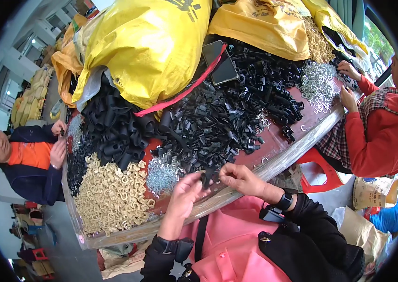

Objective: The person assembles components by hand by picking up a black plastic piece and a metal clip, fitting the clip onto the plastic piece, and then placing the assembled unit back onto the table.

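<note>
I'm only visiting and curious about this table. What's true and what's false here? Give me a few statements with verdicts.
1. The left hand holds a small black part. True.
2. The cream curved pieces lie beside a pile of silvery-blue bits. True.
3. The black tubes lie nearer the picture's lower edge than the cream curved pieces. False: they lie higher up.
4. A dark-screened phone lies by a red strip. True.
5. The person at the right wears blue sleeves. False: they are red.
</note>
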The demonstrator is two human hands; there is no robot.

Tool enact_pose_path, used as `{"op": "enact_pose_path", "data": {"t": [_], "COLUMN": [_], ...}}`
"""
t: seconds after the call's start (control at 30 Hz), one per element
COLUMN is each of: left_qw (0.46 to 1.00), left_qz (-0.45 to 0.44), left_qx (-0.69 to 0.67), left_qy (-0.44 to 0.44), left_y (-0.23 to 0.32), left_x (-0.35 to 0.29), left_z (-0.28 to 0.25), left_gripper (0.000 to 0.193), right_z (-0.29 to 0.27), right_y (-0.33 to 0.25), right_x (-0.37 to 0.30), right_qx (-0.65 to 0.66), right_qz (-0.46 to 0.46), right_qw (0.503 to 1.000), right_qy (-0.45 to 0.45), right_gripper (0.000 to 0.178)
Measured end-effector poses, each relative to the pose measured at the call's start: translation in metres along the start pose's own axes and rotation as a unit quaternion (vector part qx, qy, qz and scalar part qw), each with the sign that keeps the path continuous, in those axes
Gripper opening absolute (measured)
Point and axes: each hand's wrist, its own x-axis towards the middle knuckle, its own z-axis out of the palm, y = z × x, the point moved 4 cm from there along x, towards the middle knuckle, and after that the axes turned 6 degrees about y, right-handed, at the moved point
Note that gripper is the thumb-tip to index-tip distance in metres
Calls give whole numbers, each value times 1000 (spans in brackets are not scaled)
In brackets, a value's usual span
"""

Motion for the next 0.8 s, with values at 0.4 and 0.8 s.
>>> {"op": "enact_pose_path", "data": {"t": [0.4,0.8], "left_qw": [988,977], "left_qz": [-2,13], "left_qx": [-109,-174], "left_qy": [-108,-121], "left_y": [-16,-23], "left_x": [-27,-31], "left_z": [-4,-16], "left_gripper": [34,30], "right_z": [38,48], "right_y": [10,-5], "right_x": [-5,-1], "right_qx": [261,229], "right_qz": [160,184], "right_qw": [938,945], "right_qy": [-165,-144], "right_gripper": [16,12]}}
